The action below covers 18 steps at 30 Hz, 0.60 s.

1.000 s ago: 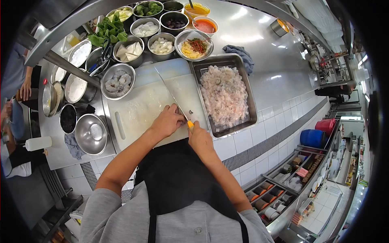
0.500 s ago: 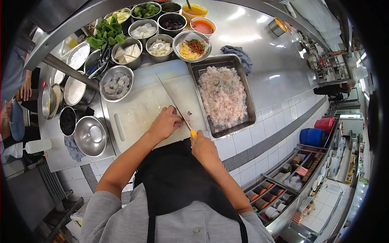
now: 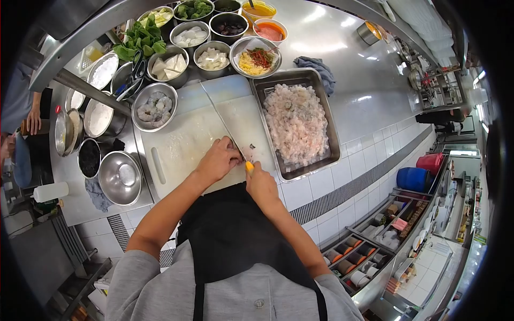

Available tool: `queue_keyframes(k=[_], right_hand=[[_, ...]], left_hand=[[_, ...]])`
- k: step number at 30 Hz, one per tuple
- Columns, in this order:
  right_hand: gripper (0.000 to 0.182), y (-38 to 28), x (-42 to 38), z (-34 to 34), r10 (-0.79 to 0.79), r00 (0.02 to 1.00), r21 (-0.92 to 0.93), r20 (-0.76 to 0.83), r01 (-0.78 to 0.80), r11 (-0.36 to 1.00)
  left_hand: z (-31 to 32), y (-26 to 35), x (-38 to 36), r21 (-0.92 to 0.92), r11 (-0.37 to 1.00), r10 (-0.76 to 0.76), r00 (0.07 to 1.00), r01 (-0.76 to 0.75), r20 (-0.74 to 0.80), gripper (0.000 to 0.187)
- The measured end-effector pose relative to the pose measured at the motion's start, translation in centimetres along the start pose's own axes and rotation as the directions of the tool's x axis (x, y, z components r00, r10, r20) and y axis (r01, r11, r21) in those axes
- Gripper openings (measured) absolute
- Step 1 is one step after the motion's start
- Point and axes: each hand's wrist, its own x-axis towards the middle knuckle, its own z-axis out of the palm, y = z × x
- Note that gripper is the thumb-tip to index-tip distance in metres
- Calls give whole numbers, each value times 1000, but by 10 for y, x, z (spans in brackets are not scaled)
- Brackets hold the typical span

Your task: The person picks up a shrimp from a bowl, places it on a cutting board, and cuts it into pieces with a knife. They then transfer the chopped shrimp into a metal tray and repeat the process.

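My right hand (image 3: 262,184) grips the yellow handle of a long knife (image 3: 220,116), whose blade points away across the white cutting board (image 3: 179,147). Beside the blade, my left hand (image 3: 218,160) has its fingers curled down on the board; what they press on is mostly hidden. A small dark scrap (image 3: 252,146) lies right of the blade. At the board's right stands a metal tray (image 3: 335,136) heaped with chopped pale pink shrimp meat (image 3: 297,123). Whole peeled shrimp (image 3: 155,109) sit in a steel bowl (image 3: 140,124) at the board's upper left corner.
Several bowls of ingredients crowd the back, among them sliced white pieces (image 3: 212,59) and red sauce (image 3: 269,31). An upturned-looking shiny steel bowl (image 3: 120,179) stands left. A grey cloth (image 3: 317,75) lies behind the tray. Another person's hand (image 3: 33,122) shows at far left.
My right hand has pushed the knife forward and slightly left along the board, so its tip reaches farther. My left hand has stayed nearly in place.
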Motion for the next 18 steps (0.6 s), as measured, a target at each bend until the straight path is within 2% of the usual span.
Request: queue_keyframes(k=[4,7,10,13,18], right_hand=[[36,-2,3,-7,-77,994,13,-78,78,997],[35,-1,-26,-21,8,1000,-12,16,-8,1000],[35,1,4,12,15,1000,38,-18,-15,999],[36,0,19,14,-55,996,30,-69,57,998],[33,-5,12,7,-24,999,47,-34,26,999]], left_hand=[[0,-3,2,23,999,34,999,-34,-32,20],[1,-4,-4,13,1000,17,999,-16,-51,20],[1,-3,-3,-9,1000,23,999,-23,-47,20],[-2,-6,-6,-12,1000,10,999,-11,-53,20],[-4,-8,-15,-87,995,-57,994,49,-90,18]])
